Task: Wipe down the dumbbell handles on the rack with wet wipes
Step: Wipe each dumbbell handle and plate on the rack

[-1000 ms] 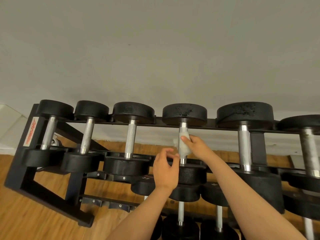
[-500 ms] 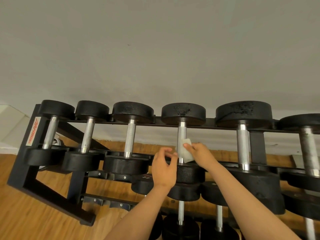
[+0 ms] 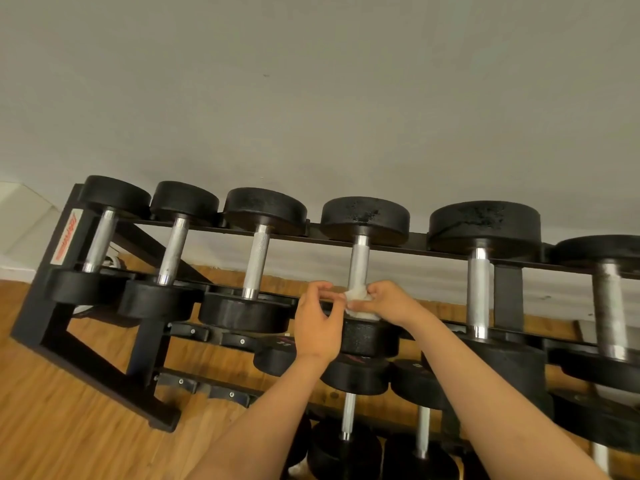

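Wiping under way on fourth knurled chrome handle (image 3: pixel 359 261) of top tier, black steel dumbbell rack (image 3: pixel 45 317). Right hand (image 3: pixel 389 301) wrapped round crumpled white wet wipe (image 3: pixel 356 301), bunched at handle's lower end, just above near black round weight head (image 3: pixel 370 337). Left hand (image 3: pixel 317 323) curled, fingertips at wipe's left edge; pinching or only touching, cannot tell.

Progress, judged: mid-task, wipe at bottom of this handle, likely end of a pass. No visible sign which other handles are clean. Possibly left: three handles left of hands, two right of hands, plus lower tiers below wrists.

Counts: six black-headed top-tier dumbbells (image 3: pixel 265 209), rightmost cut off; one wipe; two hands; lower-tier dumbbells (image 3: pixel 419 382) partly hidden, no firm count.
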Demonstrator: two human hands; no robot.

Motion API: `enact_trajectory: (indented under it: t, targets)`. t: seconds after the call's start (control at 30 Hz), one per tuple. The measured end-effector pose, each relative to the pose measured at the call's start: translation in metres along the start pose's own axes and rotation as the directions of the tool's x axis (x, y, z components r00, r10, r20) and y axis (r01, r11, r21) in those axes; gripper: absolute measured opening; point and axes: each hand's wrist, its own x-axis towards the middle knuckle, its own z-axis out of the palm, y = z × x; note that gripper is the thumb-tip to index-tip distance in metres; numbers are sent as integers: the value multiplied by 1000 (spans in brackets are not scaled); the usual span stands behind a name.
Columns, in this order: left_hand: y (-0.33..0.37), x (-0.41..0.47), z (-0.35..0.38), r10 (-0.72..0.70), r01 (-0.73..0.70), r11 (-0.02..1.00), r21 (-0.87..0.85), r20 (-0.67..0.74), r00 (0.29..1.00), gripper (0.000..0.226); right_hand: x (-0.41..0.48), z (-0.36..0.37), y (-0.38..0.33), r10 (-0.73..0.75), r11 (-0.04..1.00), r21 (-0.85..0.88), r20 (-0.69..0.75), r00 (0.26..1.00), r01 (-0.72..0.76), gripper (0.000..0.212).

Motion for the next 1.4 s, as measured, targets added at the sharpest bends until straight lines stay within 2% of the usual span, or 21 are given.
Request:
enact_trajectory:
  t: [0.17, 0.3, 0.37, 0.47, 0.6, 0.8, 0.93, 1.03, 1.13, 1.27, 1.33, 1.4]
  targets:
    - [-1, 0, 0, -9, 9, 1000, -7, -3, 1000, 18, -3, -3, 3, -8, 999, -51, -62, 998, 5, 25]
    - [1, -1, 0, -8, 8, 1000, 4, -1, 1000, 24, 1, -3, -3, 21, 993, -118, -74, 997, -29, 33]
    - [2, 0, 0, -5, 5, 1000, -10, 0, 1000, 26, -1, -5, -1, 18, 996, -91, -85, 996, -25, 29]
    - [2, 0, -1, -2, 2, 1000, -21, 7, 1000, 26, -8, -8, 5, 11, 1000, -2, -123, 992, -11, 28]
    - [1, -1, -1, -1, 1, 1000, -21, 16, 1000, 26, -4, -4, 2, 20, 987, 162, -249, 968, 21, 28]
    - [1, -1, -1, -8, 9, 1000, -18, 17, 1000, 26, 17, -5, -32, 175, 845, 526, -442, 879, 96, 33]
    - [3, -1, -1, -16, 16, 1000, 3, 15, 1000, 26, 30, -8, -53, 265, 763, 639, -448, 854, 99, 20]
    - [3, -1, -1, -16, 16, 1000, 4, 15, 1000, 26, 27, -2, -47, 257, 772, 618, -519, 815, 150, 18]
    - [3, -1, -2, -13, 13, 1000, -3, 14, 1000, 24, 21, 4, -37, 221, 831, 536, -563, 796, 149, 11]
    - [3, -1, -3, 12, -12, 1000, 4, 10, 1000, 23, 7, 8, -23, 239, 876, 482, -452, 859, 10, 34]
    - [3, -2, -2, 20, -20, 1000, 1, 9, 1000, 22, -5, 12, -20, 224, 883, 469, -384, 896, -19, 27]
    - [3, -2, -3, 23, -23, 1000, 10, 15, 1000, 23, -12, 16, -16, 222, 926, 369, -354, 908, -82, 35]
